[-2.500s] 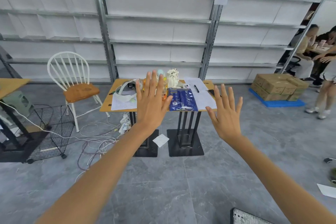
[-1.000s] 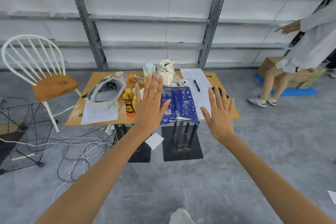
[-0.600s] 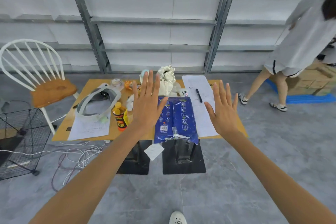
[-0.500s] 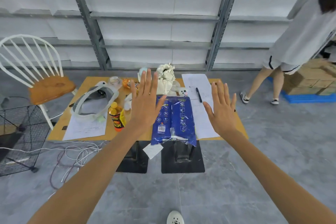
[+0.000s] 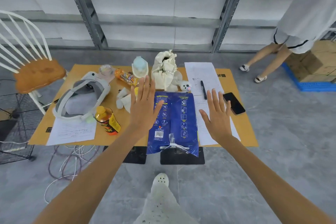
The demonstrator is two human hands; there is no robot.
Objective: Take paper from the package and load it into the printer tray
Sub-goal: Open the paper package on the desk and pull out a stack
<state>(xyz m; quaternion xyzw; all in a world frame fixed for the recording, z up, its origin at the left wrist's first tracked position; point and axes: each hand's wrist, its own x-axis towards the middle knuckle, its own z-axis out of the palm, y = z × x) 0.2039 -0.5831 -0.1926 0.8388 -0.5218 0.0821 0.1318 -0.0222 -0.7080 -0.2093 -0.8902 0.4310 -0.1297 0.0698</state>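
My left hand (image 5: 143,107) is held out flat with the fingers spread, palm down, gripping nothing — it covers the left edge of the blue paper package (image 5: 173,123) from this view, though I cannot tell whether it touches the wrapper. My right hand (image 5: 218,116) is spread the same way just to the right of the package, over a printed sheet (image 5: 201,78) lying on the desk (image 5: 243,132).

The package lies lengthwise in the middle of the desk, its near end hanging over the front edge and its wrapper torn there. A black pen (image 5: 203,87) rests on the sheet, and a dark phone (image 5: 234,103) lies just beyond my right fingertips. To the left of the package stand an amber bottle (image 5: 107,121) and a white headset (image 5: 81,100) resting on another sheet. A cream drawstring bag (image 5: 164,71) sits behind the package.

A white chair (image 5: 27,63) with a wooden seat stands left of the desk — another person (image 5: 294,27) stands at the far right beside stacked cardboard boxes (image 5: 316,62).
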